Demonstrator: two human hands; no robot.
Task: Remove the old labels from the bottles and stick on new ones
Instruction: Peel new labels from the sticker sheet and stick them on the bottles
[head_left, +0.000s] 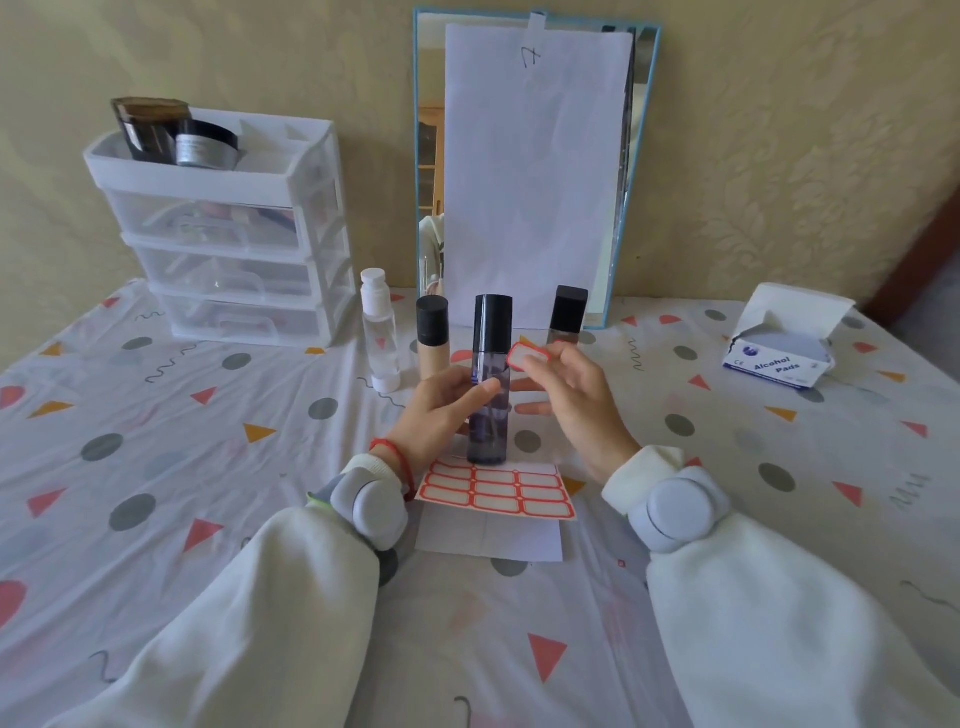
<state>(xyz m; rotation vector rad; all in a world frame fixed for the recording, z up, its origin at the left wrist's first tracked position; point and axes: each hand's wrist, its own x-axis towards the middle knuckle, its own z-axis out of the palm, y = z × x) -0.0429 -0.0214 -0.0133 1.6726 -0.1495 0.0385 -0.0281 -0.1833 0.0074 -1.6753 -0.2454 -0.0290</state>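
At the middle of the patterned tablecloth (156, 467), we steady the tall, dark purple translucent bottle (489, 384) upright on the sheet of red-bordered labels (493, 493), our left hand (441, 410) wrapped around it. Our right hand (576, 395) pinches a red-bordered white sticker (527, 357) just right of the bottle's upper body, facing it.

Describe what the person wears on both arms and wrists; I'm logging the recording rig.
Both arms are covered by loose, cream-white fleecy sleeves with ribbed cuffs. Each wrist carries a rounded pale grey-white device: left wrist device, right wrist device. The right one shows a thin dark line around its edge. A thin red string bracelet circles the left wrist, above the cuff.
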